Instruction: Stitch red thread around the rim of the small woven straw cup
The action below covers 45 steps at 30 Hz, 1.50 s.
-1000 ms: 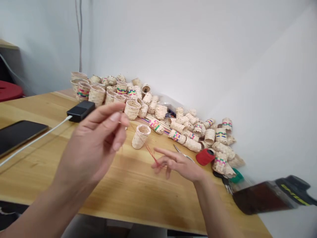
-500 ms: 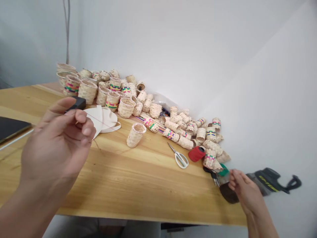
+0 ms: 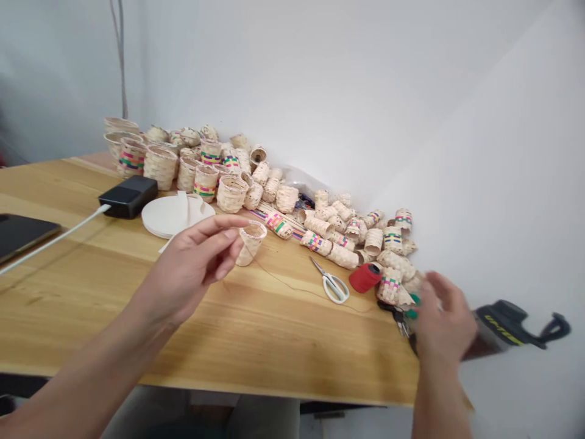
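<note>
Above the table [image 3: 283, 353], left hand [image 3: 192, 262] now at the left side of a small woven cup [image 3: 254, 251]; half a second ago it hung farther left, over the white discs [image 3: 162, 216], which now show more fully. Cup stands upright at mid-table, near the scissors [image 3: 326, 278]. Left thumb and forefinger closed in a pinch, other fingers curled; red thread [image 3: 292, 287] appears to run from the fingertips, across the cup and past the scissors, lying plain on the wood now. Touching the cup or merely before it: cannot tell. Right hand [image 3: 441, 317] blurred, fingers bent, before the bottle [image 3: 500, 323]; its grip unreadable.
</note>
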Tool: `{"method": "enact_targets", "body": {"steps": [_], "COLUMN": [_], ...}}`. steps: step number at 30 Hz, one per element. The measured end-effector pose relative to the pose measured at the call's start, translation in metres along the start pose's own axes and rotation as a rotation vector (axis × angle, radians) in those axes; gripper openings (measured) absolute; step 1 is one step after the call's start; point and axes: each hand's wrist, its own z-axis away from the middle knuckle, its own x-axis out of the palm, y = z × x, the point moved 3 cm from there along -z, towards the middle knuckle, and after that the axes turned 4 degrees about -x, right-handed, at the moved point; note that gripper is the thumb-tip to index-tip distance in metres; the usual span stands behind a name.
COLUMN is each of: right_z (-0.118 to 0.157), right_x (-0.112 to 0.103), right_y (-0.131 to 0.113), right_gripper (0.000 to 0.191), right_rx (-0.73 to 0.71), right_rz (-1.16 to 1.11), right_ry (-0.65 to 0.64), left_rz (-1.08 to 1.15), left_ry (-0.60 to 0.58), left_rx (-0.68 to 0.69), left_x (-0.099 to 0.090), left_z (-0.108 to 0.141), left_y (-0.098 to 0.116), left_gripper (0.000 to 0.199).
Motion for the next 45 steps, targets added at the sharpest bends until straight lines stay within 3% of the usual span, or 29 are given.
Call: {"method": "enact_targets", "body": {"steps": [1,3,5,8,10,13,14,17,19,22,27,30,32,36,39,43,45], "right_z": [0.009,0.032,0.056,0.081,0.087,0.078,0.073,0.062,0.06,0.061,0.06,0.066,0.077,0.108,0.127,0.137,0.133], "right_x": [0.015,0.05,0.08,0.109,0.117,0.113,0.108,0.088,0.074,0.053,0.032,0.036,0.047,0.078,0.092,0.091,0.085], "right_y": [-0.022,-0.065,-0.1,-0.129,-0.133,-0.119,-0.111,-0.084,-0.066,-0.039,-0.001,-0.008,-0.029,-0.065,-0.067,-0.05,-0.04], "right_gripper": [0.043,0.044,0.054,0.071,0.064,0.024,0.019,0.026,0.027,0.031,0.032,0.025,0.048,0.062,0.052,0.018,0.019], "right_rx": [-0.058,-0.141,-0.171,-0.147,-0.123,-0.153,-0.174,-0.207,-0.22,-0.271,-0.328,-0.394,-0.44,-0.332,-0.271,-0.379,-0.414], "right_rz": [-0.033,-0.265,-0.496,-0.695,-0.73,-0.567,-0.482,-0.281,-0.178,0.001,0.257,0.277,0.125,-0.271,-0.336,-0.247,-0.213], "right_ry": [-0.128,-0.528,-0.849,-1.162,-1.241,-1.119,-1.041,-0.894,-0.899,-0.914,-0.942,-0.933,-0.944,-1.118,-1.128,-1.069,-1.025], "left_rz": [-0.015,-0.039,-0.069,-0.095,-0.112,-0.196,-0.254,-0.54,-0.774,-1.068,-1.239,-1.24,-1.229,-1.219,-1.235,-1.321,-1.39], "left_ry": [-0.029,-0.09,-0.154,-0.237,-0.277,-0.308,-0.313,-0.337,-0.372,-0.404,-0.427,-0.475,-0.507,-0.545,-0.579,-0.629,-0.619], "left_rx": [-0.003,-0.017,-0.035,-0.035,-0.029,-0.035,-0.045,-0.028,0.03,0.053,-0.034,-0.077,-0.075,-0.073,-0.071,-0.062,-0.034], "left_x": [0.007,0.019,0.029,0.039,0.042,0.039,0.037,0.033,0.033,0.032,0.031,0.037,0.044,0.049,0.044,0.037,0.038], "left_z": [0.0,0.001,0.002,0.002,-0.001,-0.011,-0.014,-0.021,-0.02,-0.016,-0.011,-0.009,-0.007,-0.002,0.001,0.003,-0.001], "left_y": [-0.001,-0.003,-0.005,-0.008,-0.012,-0.024,-0.03,-0.049,-0.061,-0.076,-0.095,-0.106,-0.111,-0.117,-0.12,-0.122,-0.12], "left_gripper": [0.015,0.016,0.017,0.016,0.017,0.025,0.029,0.025,0.017,0.021,0.02,0.019,0.021,0.024,0.028,0.028,0.024]}}
